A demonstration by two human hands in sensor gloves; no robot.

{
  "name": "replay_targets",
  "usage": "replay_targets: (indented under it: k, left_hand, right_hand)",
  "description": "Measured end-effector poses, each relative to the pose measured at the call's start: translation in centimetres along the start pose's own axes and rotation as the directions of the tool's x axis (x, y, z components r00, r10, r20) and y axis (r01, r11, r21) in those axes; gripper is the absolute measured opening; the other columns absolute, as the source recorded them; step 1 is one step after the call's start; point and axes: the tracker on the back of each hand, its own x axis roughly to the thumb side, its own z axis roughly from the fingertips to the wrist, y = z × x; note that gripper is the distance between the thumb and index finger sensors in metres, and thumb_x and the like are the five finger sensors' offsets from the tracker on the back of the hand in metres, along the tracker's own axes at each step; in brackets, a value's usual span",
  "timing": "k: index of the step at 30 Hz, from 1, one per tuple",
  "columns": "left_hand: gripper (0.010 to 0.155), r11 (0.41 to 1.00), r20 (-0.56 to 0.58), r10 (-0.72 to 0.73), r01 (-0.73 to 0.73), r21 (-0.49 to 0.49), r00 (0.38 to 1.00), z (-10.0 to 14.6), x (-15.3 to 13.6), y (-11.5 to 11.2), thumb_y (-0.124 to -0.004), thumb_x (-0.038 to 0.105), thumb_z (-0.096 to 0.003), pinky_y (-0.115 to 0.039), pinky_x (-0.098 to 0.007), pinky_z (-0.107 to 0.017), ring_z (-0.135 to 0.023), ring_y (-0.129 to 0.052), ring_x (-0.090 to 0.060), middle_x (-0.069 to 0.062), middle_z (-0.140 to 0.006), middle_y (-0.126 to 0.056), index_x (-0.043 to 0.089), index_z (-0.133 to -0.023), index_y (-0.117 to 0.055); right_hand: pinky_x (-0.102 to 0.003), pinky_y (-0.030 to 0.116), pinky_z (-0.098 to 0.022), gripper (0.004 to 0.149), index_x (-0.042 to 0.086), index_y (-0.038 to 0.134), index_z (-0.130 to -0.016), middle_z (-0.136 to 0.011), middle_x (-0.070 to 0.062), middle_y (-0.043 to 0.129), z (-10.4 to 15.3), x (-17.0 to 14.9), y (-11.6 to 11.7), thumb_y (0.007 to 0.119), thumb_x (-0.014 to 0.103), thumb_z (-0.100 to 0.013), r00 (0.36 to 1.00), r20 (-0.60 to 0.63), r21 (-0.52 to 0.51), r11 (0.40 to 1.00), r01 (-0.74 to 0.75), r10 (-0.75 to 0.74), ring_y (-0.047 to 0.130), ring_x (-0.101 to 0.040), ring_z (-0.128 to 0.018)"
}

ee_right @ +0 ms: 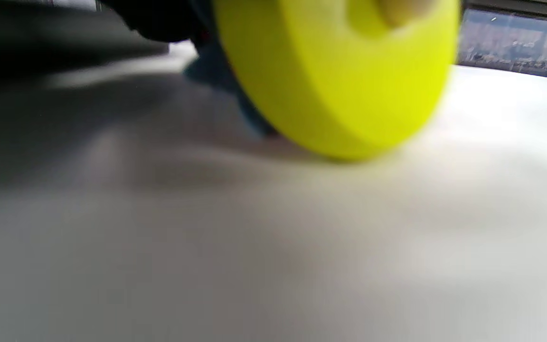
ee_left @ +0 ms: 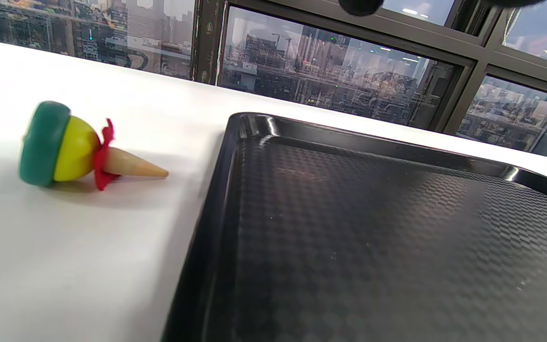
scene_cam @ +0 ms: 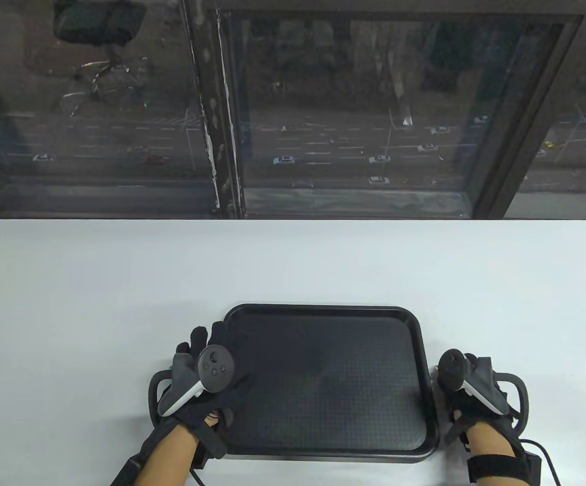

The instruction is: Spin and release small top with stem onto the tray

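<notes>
A yellow disc-shaped top (ee_right: 340,76) fills the right wrist view, blurred, its lower edge touching the white table; its tan stem (ee_right: 399,9) points up toward dark gloved fingers (ee_right: 159,19). My right hand (scene_cam: 450,364) sits just right of the black tray (scene_cam: 323,307), fingers curled down, apparently holding this top, which the table view hides. My left hand (scene_cam: 206,336) lies at the tray's left rim with fingers straight and holds nothing. A second top (ee_left: 64,145), green, yellow and red with a wooden cone, lies on its side left of the tray (ee_left: 235,142).
The white table (scene_cam: 293,263) stretches far beyond the tray on all sides. A dark window frame (scene_cam: 217,126) runs along its far edge. The tray's textured floor (ee_left: 373,237) holds nothing.
</notes>
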Motion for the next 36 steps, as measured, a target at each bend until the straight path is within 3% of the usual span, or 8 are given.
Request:
replay_targets:
  k: [2,4,7,13,25,29,31,36]
  left_hand:
    - [0.082,1.000,0.004,0.008,-0.008,0.005,1.000,0.0,0.0,0.1,-0.054,0.075,-0.0368,-0.020,-0.063,-0.084,-0.119,-0.009,-0.037,0.006,-0.130,-0.012,0.051,-0.112,-0.033]
    - [0.082,1.000,0.011,0.017,-0.018,0.012,1.000,0.1,0.0,0.3,-0.054,0.075,-0.0368,-0.020,-0.063,-0.084,-0.119,-0.009,-0.037,0.005,-0.130,-0.013,0.051,-0.112,-0.034]
    - [0.081,1.000,0.018,0.018,-0.019,0.018,1.000,0.1,0.1,0.4,-0.054,0.075,-0.0370,-0.020,-0.063,-0.084,-0.118,-0.008,-0.037,0.005,-0.130,-0.013,0.050,-0.112,-0.035]
    - [0.081,1.000,0.019,0.009,-0.010,0.018,1.000,0.1,0.2,0.3,-0.054,0.075,-0.0372,-0.020,-0.063,-0.083,-0.118,-0.009,-0.037,0.005,-0.130,-0.013,0.050,-0.112,-0.036]
    - [0.081,1.000,-0.001,0.011,-0.011,0.001,1.000,0.0,0.2,0.2,-0.054,0.075,-0.0373,-0.020,-0.063,-0.084,-0.118,-0.008,-0.037,0.005,-0.130,-0.014,0.050,-0.112,-0.036]
    - [0.081,1.000,0.000,-0.006,0.006,-0.018,1.000,-0.1,0.3,0.0,-0.054,0.075,-0.0374,-0.020,-0.063,-0.083,-0.118,-0.009,-0.038,0.005,-0.130,-0.015,0.050,-0.112,-0.037]
    - [0.081,1.000,0.008,0.004,-0.004,-0.023,1.000,-0.2,0.3,-0.1,-0.054,0.075,-0.0375,-0.020,-0.063,-0.084,-0.118,-0.009,-0.037,0.005,-0.130,-0.015,0.050,-0.112,-0.038]
    - [0.080,0.999,0.023,-0.001,0.002,-0.034,1.000,-0.3,0.4,-0.2,-0.055,0.075,-0.0377,-0.021,-0.063,-0.084,-0.118,-0.009,-0.037,0.004,-0.130,-0.017,0.049,-0.112,-0.039]
  right_hand:
    - [-0.056,0.068,-0.067,0.045,0.042,0.067,-0.089,-0.104,-0.003,0.053,0.3,-0.2,-0.9,0.059,0.051,-0.045,0.983,0.016,-0.052,0.982,0.182,-0.181,0.067,-0.034,-0.091]
    - [-0.058,0.057,-0.070,0.048,0.045,0.070,-0.090,-0.103,-0.004,0.042,0.8,0.3,-2.6,0.060,0.054,-0.044,0.961,0.068,-0.047,0.962,0.270,-0.267,0.056,-0.034,-0.090]
    - [-0.053,0.063,-0.068,0.045,0.047,0.076,-0.086,-0.094,0.001,0.053,1.6,1.9,-4.4,0.068,0.053,-0.042,0.954,0.169,-0.099,0.959,0.266,-0.247,0.067,-0.025,-0.078]
    - [-0.054,0.070,-0.065,0.041,0.043,0.081,-0.079,-0.071,0.005,0.081,3.7,6.3,-5.3,0.082,0.046,-0.039,0.864,0.397,0.015,0.944,0.331,-0.309,0.088,-0.021,-0.055]
    - [-0.047,0.081,-0.061,0.043,0.031,0.087,-0.078,-0.069,0.001,0.100,4.7,14.0,-5.3,0.088,0.036,-0.035,0.771,0.637,-0.050,0.999,0.006,0.027,0.106,-0.016,-0.049]
    - [-0.044,0.086,-0.057,0.042,0.028,0.090,-0.074,-0.064,0.000,0.104,4.6,16.9,-5.6,0.090,0.033,-0.033,0.648,0.731,-0.200,0.975,-0.096,0.214,0.110,-0.015,-0.044]
    - [-0.044,0.087,-0.057,0.041,0.027,0.092,-0.073,-0.063,-0.002,0.106,4.4,18.1,-5.4,0.089,0.031,-0.033,0.589,0.788,-0.160,0.984,-0.083,0.178,0.111,-0.017,-0.044]
    - [-0.044,0.087,-0.057,0.040,0.025,0.094,-0.072,-0.060,-0.003,0.106,4.5,20.6,-5.1,0.088,0.031,-0.032,0.497,0.825,-0.251,0.962,-0.103,0.269,0.111,-0.016,-0.041]
